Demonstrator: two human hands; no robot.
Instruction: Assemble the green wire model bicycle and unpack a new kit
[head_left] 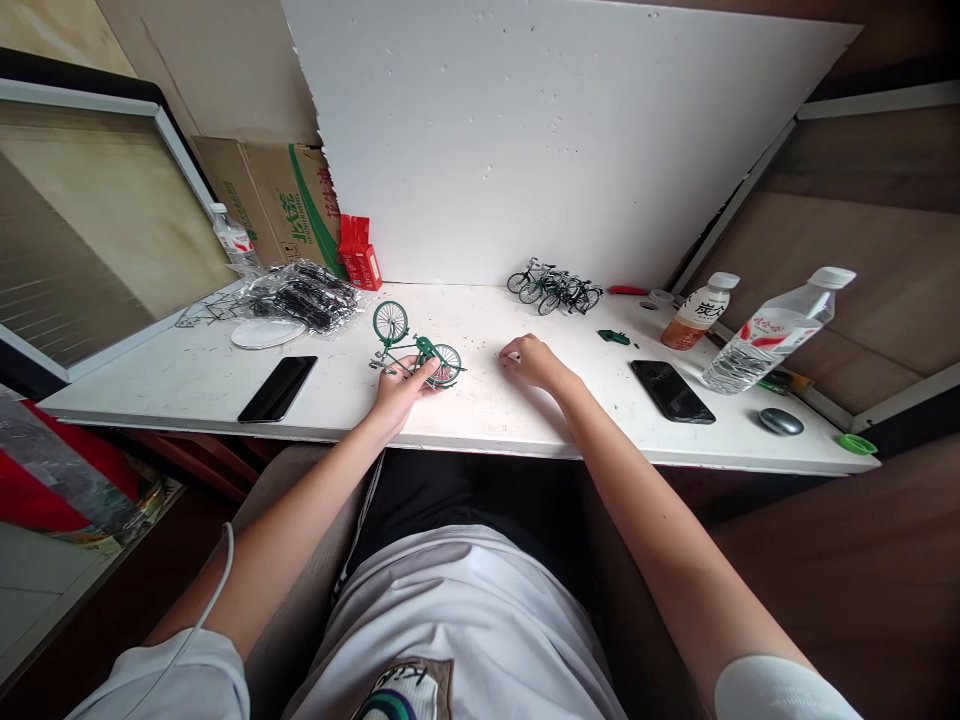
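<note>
Tabletop (480, 415), white and scuffed, runs across the middle of the frame. A white foam board (570, 140) leans behind it and brown wooden panels stand at both sides.

At upper left, a cardboard box (270, 195) with green print stands shut, its contents hidden. A red carton (360, 250) is just beside it and a small water bottle (232, 240) is to its left. A clear plastic bag (300, 295) in front holds dark parts. At right, a tea bottle (700, 312) with a white cap holds brown drink. A larger capped water bottle (772, 335) next to it holds clear liquid. One black phone (278, 388) lies at left of centre and a second phone (672, 391) at right. A cluster of finished bicycles (555, 285) stands at the back.

The left hand (401, 385) grasps a green model bicycle (416, 350) at centre frame, thumb against the nearer wheel. Its long axis slants from upper left to lower right, with one wheel towards the bag and the other at the thumb. Which end is the front cannot be told.

The right hand (532, 360) rests on the table just right of it, fingers curled around a small pale piece (511, 356). Whether it grips the piece cannot be told.
</note>
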